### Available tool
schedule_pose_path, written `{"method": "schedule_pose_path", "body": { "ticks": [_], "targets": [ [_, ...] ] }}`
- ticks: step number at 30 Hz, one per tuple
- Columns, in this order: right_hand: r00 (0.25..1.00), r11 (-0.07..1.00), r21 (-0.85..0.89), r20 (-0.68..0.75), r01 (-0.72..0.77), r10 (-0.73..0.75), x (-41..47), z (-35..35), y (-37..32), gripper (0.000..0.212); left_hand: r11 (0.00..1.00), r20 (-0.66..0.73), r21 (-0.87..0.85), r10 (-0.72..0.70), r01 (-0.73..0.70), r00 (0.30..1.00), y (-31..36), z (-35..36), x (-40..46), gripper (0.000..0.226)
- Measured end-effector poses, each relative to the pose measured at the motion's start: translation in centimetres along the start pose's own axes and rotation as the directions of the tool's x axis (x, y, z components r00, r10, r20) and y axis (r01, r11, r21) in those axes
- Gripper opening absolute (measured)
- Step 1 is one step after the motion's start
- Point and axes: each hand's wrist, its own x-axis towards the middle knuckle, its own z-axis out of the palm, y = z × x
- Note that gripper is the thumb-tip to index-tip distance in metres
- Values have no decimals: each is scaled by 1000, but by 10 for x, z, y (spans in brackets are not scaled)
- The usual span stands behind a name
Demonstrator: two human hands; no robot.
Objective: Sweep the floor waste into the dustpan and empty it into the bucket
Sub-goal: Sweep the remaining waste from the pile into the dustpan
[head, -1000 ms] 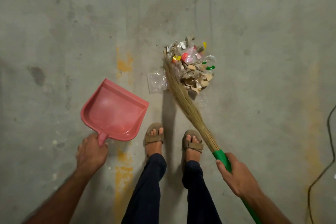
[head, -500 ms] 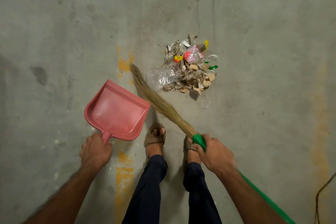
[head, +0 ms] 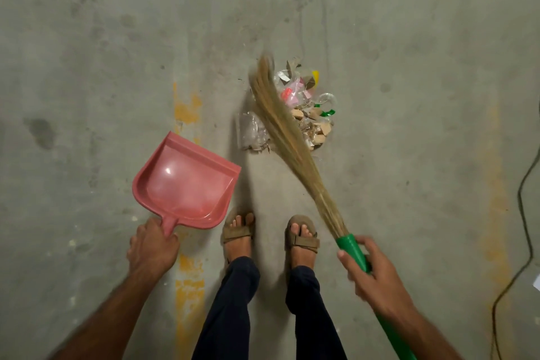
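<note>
Green plastic sleeves the broom point(head: 295, 152) where the right hand point(head: 377, 275) wraps round it, near the person's sandalled feet point(head: 238, 231). Beside them on the other side, the left hand point(head: 153, 245) grips the stub handle of the pink dustpan point(head: 184, 184), which sits on the concrete floor point(head: 117, 38) with its open lip turned toward the upper right and nothing in it yet.

Further out, the straw bristles lie across the waste pile point(head: 309, 114), a heap of cardboard bits, clear plastic and coloured scraps; the bristle tips are blurred. A crumpled clear wrapper point(head: 251, 133) sits just beside the heap on the dustpan side. No bucket is in view.

To do this step well, I would plant the bristles beyond the far edge of the heap and draw toward the pan in short, low strokes, since light plastic scatters under a hard flick. Sliding the dustpan closer, lip pressed flat to the floor, should keep small chips from slipping under.

A dark cable point(head: 523, 213) runs along the right edge.
</note>
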Motion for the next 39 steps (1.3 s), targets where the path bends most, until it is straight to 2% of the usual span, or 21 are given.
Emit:
{"method": "schedule_pose_path", "body": {
  "ticks": [3, 7, 9, 12, 15, 20, 23, 28, 34, 39],
  "targets": [
    [997, 998, -32, -53, 53, -54, 44, -3, -32, 19, 1000, 10, 22, 5, -5, 1000, 3, 3, 0, 25],
    [994, 992, -107, -97, -61, 51, 114, -10, -62, 39, 999, -1, 41, 30, -30, 1000, 10, -2, 4, 24],
    [990, 990, -118, -120, -83, 69, 123, -16, -66, 46, 997, -5, 61, 55, -55, 998, 14, -8, 8, 25],
    [997, 996, -71, -71, -47, 42, 101, -26, -59, 61, 990, 3, 101, 95, -95, 995, 24, -16, 16, 27],
    [993, 1000, -3, -119, -24, 24, 79, -32, -32, 57, 981, -3, 141, 131, -130, 991, 37, -23, 23, 30],
    [951, 965, -263, -299, -5, -76, 65, -41, 1, 49, 953, 18, 220, 210, -209, 978, 56, -32, 37, 30],
    [928, 956, -293, -363, -24, -88, 79, -54, -1, 49, 926, 65, 278, 246, -254, 967, 65, -33, 48, 31],
    [936, 948, -315, -346, -48, -67, 139, -72, 7, 61, 873, 114, 371, 296, -317, 948, 77, -26, 72, 31],
    [972, 908, -381, -217, -175, 96, 204, -78, 41, 57, 822, 88, 467, 325, -327, 942, 110, -14, 130, 33],
    [989, 875, -479, -150, -76, 4, 222, -87, 77, 58, 781, 109, 492, 383, -385, 917, 146, -13, 185, 32]
  ]
}}
